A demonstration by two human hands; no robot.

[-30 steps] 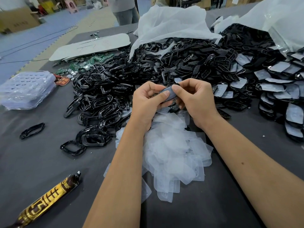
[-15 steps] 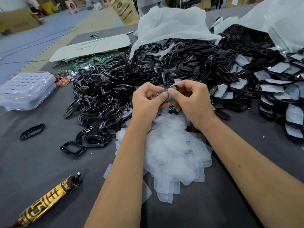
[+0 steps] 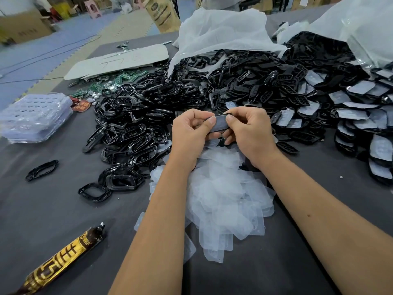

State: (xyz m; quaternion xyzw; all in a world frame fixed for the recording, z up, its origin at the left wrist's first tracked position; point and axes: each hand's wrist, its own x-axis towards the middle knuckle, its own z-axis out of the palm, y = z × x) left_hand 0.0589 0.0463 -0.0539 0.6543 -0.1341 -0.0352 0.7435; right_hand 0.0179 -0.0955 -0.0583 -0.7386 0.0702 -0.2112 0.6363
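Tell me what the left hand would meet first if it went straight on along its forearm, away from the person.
Probably the heap of glossy black plastic ring frames just beyond the left hand; depth is unclear.

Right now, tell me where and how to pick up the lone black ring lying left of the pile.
Grip the black ring by one long side, from straight above: one finger through its opening, thumb outside. It lies flat on the grey table, apart from the pile, so its thin rim gives little hold from the side, while the wide opening leaves room for a finger.
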